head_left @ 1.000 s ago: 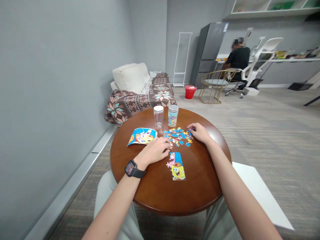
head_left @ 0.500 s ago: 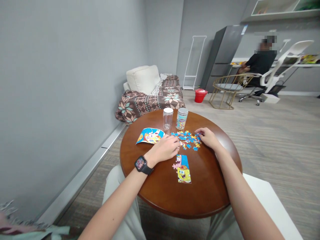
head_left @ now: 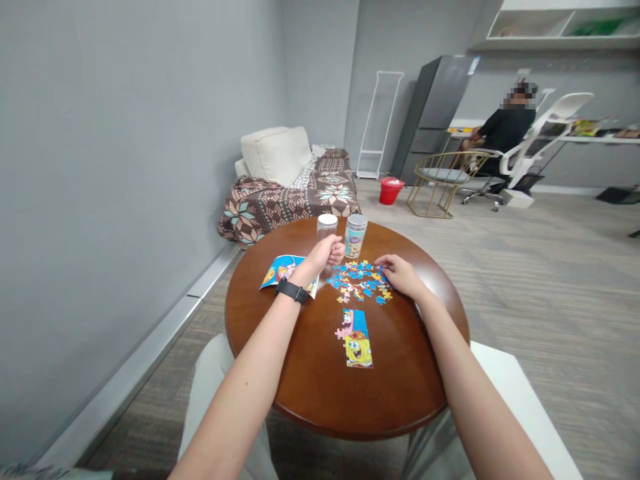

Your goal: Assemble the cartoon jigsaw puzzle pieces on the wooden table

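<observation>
My left hand is turned on its side in front of the clear jar with a white lid, its fingers curled in; whatever lies inside them is hidden. Loose jigsaw puzzle pieces, mostly blue with some yellow and pink, are spread beneath and to the right of it. At their right edge my right hand rests with thumb and fingers apart, fingertips touching pieces. Nearer to me lies a joined section of the puzzle with a yellow cartoon face and a pink figure. A curled picture sheet lies left, partly behind my left wrist.
A printed can with a grey lid stands beside the clear jar on the round wooden table. Beyond are a covered couch, a red bin and a gold-framed chair. A person sits at a far counter.
My left hand has lifted off the near left edge of the loose pieces, moved forward and rolled over, fingers curling. My right hand stays at the pieces. The view has shifted slightly right.
</observation>
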{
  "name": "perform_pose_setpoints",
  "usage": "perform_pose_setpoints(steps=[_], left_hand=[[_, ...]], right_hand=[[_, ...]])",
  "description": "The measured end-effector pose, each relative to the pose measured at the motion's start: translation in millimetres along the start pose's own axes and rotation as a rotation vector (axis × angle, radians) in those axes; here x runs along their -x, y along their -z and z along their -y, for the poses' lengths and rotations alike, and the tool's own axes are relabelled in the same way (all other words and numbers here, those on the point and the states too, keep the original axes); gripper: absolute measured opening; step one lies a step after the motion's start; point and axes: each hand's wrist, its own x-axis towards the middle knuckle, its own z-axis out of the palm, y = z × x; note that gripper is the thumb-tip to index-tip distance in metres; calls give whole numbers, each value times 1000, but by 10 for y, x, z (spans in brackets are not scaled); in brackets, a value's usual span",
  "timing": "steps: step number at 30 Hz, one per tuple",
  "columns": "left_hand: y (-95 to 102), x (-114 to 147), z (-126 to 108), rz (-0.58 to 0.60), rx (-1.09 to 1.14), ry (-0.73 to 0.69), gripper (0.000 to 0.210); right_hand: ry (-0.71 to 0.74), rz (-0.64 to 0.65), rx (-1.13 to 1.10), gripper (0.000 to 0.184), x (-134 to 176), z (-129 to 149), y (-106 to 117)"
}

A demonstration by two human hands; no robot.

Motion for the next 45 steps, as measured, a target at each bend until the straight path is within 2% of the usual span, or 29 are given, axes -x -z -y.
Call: perform_pose_setpoints(steps=[1,2,5,9,13,18,23,31,34,39,42,45], left_hand=[[4,-32,86,-109,78,55,46],[1,-51,170,-152,98,55,42],[-32,-66,363,-240,121,53,34],[-90,-76,433,-327,151,40,29],[-141,-55,402,-324,192,-2,30],[-184,-38,421,-320,213,-84,25],[-210,-56,450,-387,219,-149,27],[-206,-57,465,-431,209,-126,28],[-195,-43,409,-390,231,-128,28],[-146,32,264,-192,143,-41,31],[-111,65,232,-205,-21,-45,30],[-73,70,239,-237,-142,-4,29]], right_hand=[[14,6,-8,29,0,1,0],[27,9,-13,29,-2,5,3],[46,2,-17,27,-7,33,22],[32,11,-11,20,8,111,45],[86,78,-41,25,52,228,25],[165,200,26,35,71,316,-63],[243,185,59,26,47,330,-113],[220,135,38,21,40,327,-82],[230,132,11,20,35,303,-79],[229,113,17,16,34,302,-54],[232,113,38,7,34,323,-34],[230,107,55,7,35,345,-28]])
